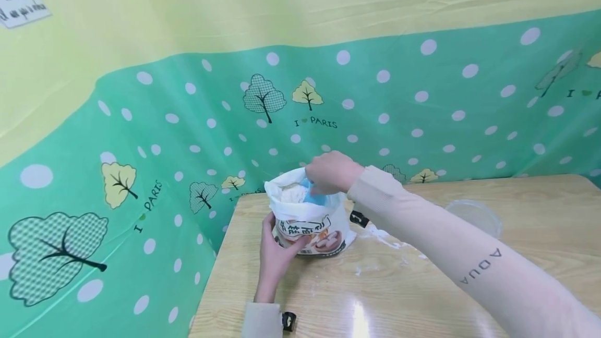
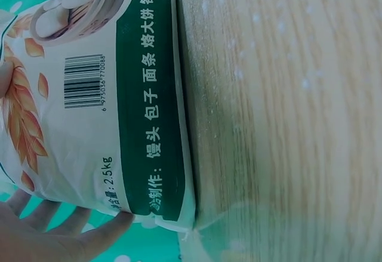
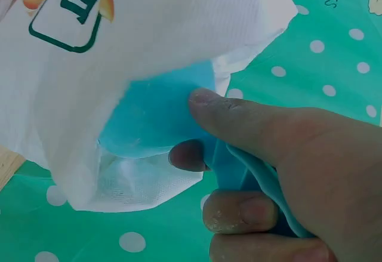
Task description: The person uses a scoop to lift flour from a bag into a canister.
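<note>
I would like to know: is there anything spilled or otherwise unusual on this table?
Yes, a spill: white powder, probably flour, lies on the wood-grain table just right of the flour bag in the head view. It looks odd because similar powder sits inside the open bag.

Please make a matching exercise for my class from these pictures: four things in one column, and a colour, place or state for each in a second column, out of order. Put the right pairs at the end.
Column 1
1. Bag
2. Scoop
3. Left hand
4. Table

Column 2
A. Holding the bag's side
B. Wood-grained, beneath the bag
C. Blue, gripped by the right hand
D. White with print, open at the top

Right pairs: 1-D, 2-C, 3-A, 4-B
</note>
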Demonstrator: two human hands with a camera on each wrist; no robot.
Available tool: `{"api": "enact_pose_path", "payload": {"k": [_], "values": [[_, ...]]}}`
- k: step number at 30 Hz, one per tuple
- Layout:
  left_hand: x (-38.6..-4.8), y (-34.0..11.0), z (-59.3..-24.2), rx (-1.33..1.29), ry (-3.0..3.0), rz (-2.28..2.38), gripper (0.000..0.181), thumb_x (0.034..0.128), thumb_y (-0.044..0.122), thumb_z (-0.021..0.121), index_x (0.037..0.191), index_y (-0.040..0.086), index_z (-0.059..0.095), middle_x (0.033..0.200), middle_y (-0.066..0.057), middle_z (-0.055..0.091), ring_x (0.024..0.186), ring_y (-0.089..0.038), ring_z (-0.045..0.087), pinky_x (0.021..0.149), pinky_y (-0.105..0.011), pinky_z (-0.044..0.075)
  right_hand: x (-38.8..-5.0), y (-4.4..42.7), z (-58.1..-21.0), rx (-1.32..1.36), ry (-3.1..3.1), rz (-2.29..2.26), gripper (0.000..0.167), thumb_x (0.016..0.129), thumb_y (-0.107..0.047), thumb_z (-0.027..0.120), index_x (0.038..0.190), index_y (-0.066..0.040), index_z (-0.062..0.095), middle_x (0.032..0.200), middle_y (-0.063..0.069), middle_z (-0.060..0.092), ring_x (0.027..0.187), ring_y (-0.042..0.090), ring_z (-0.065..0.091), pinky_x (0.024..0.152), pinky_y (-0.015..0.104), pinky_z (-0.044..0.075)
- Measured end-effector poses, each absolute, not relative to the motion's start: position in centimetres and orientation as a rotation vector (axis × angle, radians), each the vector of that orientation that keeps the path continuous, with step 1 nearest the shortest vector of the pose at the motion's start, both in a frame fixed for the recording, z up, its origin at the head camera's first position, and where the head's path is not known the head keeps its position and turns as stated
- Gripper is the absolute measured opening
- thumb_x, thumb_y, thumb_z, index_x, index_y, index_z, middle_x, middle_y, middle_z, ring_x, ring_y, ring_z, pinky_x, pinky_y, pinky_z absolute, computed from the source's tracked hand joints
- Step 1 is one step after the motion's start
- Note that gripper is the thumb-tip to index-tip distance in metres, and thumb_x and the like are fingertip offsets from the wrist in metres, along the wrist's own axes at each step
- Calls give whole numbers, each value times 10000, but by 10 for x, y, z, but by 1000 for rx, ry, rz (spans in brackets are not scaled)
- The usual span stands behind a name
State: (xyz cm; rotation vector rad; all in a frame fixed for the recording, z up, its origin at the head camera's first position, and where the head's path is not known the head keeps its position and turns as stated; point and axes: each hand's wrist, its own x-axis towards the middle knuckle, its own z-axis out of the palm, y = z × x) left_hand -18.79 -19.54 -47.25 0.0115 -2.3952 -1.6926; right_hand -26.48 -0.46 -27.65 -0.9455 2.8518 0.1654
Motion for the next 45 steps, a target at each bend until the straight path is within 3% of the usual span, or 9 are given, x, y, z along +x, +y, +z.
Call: {"api": "enact_pose_path", "payload": {"k": [2,4,11,20,26,28,32,38,45], "values": [[-187,-195,-472,15,-2396,-1689,1030,666,452,904,1495,303,311,1518,44,381,1416,-226,354,1196,-579,269,-264,-2,-278,-965,2852,122,289,921,-404,689,774,-170,604,622,-51,412,580,104,407,523,242,416],[-186,-195,-471,15,-2396,-1691,1026,671,452,901,1495,308,308,1516,55,377,1417,-218,351,1196,-578,269,-263,1,-278,-997,2857,101,313,917,-403,692,734,-185,560,607,-61,379,566,95,383,504,231,384],[-187,-196,-470,9,-2407,-1687,1019,679,462,895,1496,291,311,1487,70,412,1403,-219,374,1198,-564,274,-261,20,-268,-974,2831,-29,310,916,-435,685,737,-183,663,660,-58,573,608,110,502,576,259,488],[-190,-196,-474,-38,-2387,-1703,982,698,400,901,1484,280,324,1471,39,426,1397,-239,378,1197,-593,253,-256,49,-279,-1034,2900,-274,321,932,-426,670,1045,-142,767,891,-28,732,760,138,651,758,355,590],[-188,-193,-474,-36,-2394,-1711,984,700,411,898,1487,292,318,1469,49,427,1394,-240,382,1199,-585,254,-251,69,-293,-1071,2927,-485,282,935,-414,671,914,-149,766,731,-37,668,608,100,558,601,310,519],[-188,-192,-474,-22,-2408,-1705,991,699,445,889,1491,307,311,1472,68,421,1397,-230,377,1200,-580,255,-250,73,-297,-1065,2929,-536,296,940,-420,662,958,-145,769,783,-18,703,655,121,616,640,328,551],[-188,-192,-473,1,-2423,-1692,997,690,490,880,1489,332,306,1464,98,421,1392,-211,381,1201,-568,262,-248,80,-307,-1037,2933,-628,388,945,-430,653,1168,-124,735,1091,28,749,891,178,727,847,398,607],[-186,-193,-473,-3,-2428,-1685,1007,688,477,886,1495,316,304,1466,72,430,1388,-224,390,1200,-566,263,-247,85,-322,-1022,2941,-710,372,958,-440,630,1137,-134,743,1033,13,755,715,55,656,774,359,611],[-186,-194,-473,0,-2432,-1688,1011,696,459,887,1501,289,300,1469,39,435,1404,-247,376,1203,-587,242,-247,90,-346,-1034,2987,-861,410,965,-457,609,1163,-118,728,1016,52,754,629,31,611,850,421,603]]}}
